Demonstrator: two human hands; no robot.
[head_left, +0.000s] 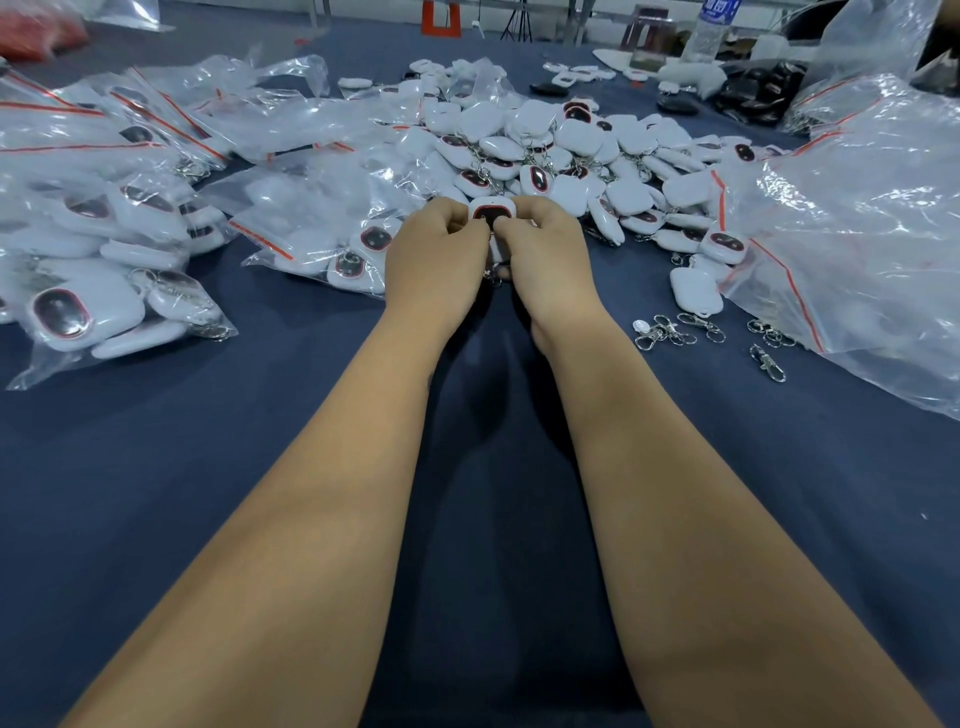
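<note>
Both sets of fingertips meet on one small white fob (491, 214) with a dark, red-rimmed oval window. The left hand (435, 257) curls its fingers in and pinches the fob's left edge; the right hand (546, 260) does the same on the right edge, thumb pressed near the lower rim. The fob is held up off the dark blue tablecloth (260, 441), face toward the person, just in front of the big heap of loose fobs (561, 150). Something small and metallic hangs below the hands, mostly hidden by them, so I cannot tell what it is.

Further out, both bare forearms stretch straight across the cloth. To the left lie clear zip bags (104, 291) with red seal strips, each packed with fobs. On the right, a few loose metal clasps (675, 330) rest on the cloth beside a large crinkled plastic bag (857, 223). At the far edge stands a water bottle (709, 31).
</note>
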